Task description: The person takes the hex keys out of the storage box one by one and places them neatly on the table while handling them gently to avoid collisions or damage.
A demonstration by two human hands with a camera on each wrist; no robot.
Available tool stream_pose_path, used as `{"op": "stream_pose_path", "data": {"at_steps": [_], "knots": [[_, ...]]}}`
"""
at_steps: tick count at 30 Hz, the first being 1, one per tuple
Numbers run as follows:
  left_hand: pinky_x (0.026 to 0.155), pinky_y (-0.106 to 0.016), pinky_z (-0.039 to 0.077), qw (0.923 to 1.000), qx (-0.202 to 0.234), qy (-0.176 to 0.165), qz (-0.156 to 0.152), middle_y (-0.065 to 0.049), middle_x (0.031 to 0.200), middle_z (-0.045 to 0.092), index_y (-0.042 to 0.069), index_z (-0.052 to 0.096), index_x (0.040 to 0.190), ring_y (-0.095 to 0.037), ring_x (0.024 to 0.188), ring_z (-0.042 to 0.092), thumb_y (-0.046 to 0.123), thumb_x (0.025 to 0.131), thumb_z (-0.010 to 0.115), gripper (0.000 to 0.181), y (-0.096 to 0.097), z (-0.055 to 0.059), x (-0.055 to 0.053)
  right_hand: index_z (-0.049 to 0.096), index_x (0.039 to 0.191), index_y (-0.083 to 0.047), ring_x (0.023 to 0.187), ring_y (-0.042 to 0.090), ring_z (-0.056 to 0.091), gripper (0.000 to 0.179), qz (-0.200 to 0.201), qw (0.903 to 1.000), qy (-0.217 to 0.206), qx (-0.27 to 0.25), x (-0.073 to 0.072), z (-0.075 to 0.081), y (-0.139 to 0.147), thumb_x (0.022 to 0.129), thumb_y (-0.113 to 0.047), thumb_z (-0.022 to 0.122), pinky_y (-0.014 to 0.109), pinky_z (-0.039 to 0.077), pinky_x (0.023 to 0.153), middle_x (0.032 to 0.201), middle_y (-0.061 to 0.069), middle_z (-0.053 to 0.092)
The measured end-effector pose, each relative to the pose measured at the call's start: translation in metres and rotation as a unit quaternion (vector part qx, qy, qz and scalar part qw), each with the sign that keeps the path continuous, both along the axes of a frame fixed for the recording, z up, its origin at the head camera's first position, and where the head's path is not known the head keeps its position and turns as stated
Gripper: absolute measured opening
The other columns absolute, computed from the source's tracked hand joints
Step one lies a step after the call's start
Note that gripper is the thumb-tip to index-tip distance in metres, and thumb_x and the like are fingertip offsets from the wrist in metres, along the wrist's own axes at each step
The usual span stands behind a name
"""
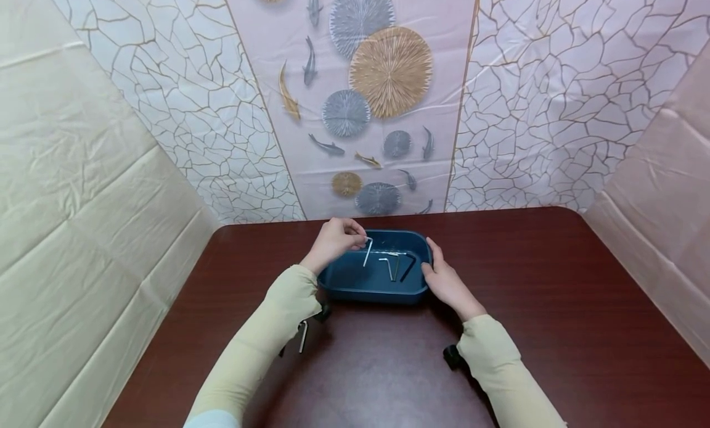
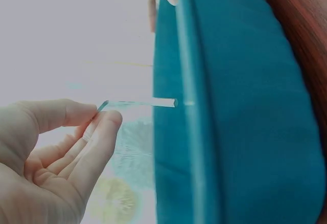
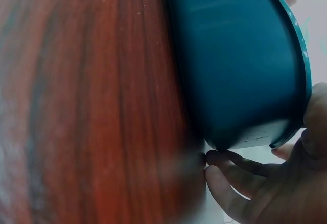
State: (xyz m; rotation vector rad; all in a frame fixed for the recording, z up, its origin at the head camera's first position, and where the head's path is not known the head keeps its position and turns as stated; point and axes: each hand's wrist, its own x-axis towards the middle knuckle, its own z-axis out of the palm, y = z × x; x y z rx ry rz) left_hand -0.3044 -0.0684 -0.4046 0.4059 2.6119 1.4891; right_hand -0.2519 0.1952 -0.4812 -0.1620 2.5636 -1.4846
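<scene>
– Pinching what, just left of center frame?
– Gripping a silvery L-shaped hex key (image 1: 368, 253) by its short arm, thumb against fingers of the left hand (image 1: 337, 237), and dangling the long arm over the blue tray (image 1: 371, 296).
– Handling how?
– Probably feeling light, rigid and slick; likely rewarding a fingertip pinch near the bend.
– Steadying what, right of center?
– Clasping the tray's rounded, plastic-looking end with the right hand (image 1: 445, 279), beside a dark key (image 1: 408, 267) lying inside, on a glossy, wood-grained tabletop (image 1: 383, 366).

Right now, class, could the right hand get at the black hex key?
Likely yes: nothing covers the black hex key, and the right hand is close, though its grip on the blue tray may need loosening.
</scene>
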Motion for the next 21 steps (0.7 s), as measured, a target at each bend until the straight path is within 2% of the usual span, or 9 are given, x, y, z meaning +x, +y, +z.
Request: {"op": "stream_pose_path", "data": {"at_steps": [6, 10, 17, 21], "knots": [[0.073, -0.031, 0.060, 1.0000, -0.004, 0.005, 0.007, -0.006, 0.086, 0.075, 0.004, 0.073, 0.094, -0.022, 0.082, 0.074, 0.012, 0.094, 0.073, 0.008, -0.012, 0.012, 0.016, -0.006, 0.162, -0.022, 0.146, 0.044, 0.025, 0.066, 0.001, 1.0000, -0.005, 0.003, 0.000, 0.000, -0.001, 0.109, -0.024, 0.034, 0.061, 0.028, 0.113, 0.163, 0.028, 0.016], [0.073, -0.033, 0.060, 0.9999, 0.003, 0.007, 0.012, -0.006, 0.084, 0.075, 0.005, 0.074, 0.093, -0.018, 0.078, 0.073, 0.013, 0.093, 0.074, 0.008, -0.021, 0.012, 0.030, -0.005, 0.163, -0.023, 0.147, 0.044, 0.022, 0.066, 0.001, 1.0000, -0.004, 0.003, -0.001, 0.000, 0.000, 0.110, -0.025, 0.034, 0.062, 0.026, 0.114, 0.163, 0.027, 0.016], [0.079, -0.044, 0.060, 0.9990, 0.032, -0.011, 0.029, -0.006, 0.084, 0.075, 0.004, 0.074, 0.092, -0.036, 0.089, 0.073, 0.010, 0.091, 0.075, 0.006, -0.040, -0.002, 0.058, -0.006, 0.162, -0.024, 0.147, 0.045, 0.022, 0.067, 0.005, 1.0000, -0.007, 0.002, -0.003, -0.003, 0.000, 0.110, -0.027, 0.034, 0.063, 0.025, 0.114, 0.163, 0.027, 0.015], [0.081, -0.047, 0.059, 0.9983, 0.048, -0.007, 0.033, -0.007, 0.087, 0.076, 0.005, 0.074, 0.093, -0.039, 0.092, 0.072, 0.012, 0.091, 0.076, 0.008, -0.049, -0.006, 0.072, -0.006, 0.162, -0.024, 0.147, 0.045, 0.022, 0.066, 0.004, 1.0000, -0.008, 0.003, -0.003, -0.003, 0.000, 0.110, -0.028, 0.034, 0.064, 0.025, 0.114, 0.164, 0.026, 0.015]]}}
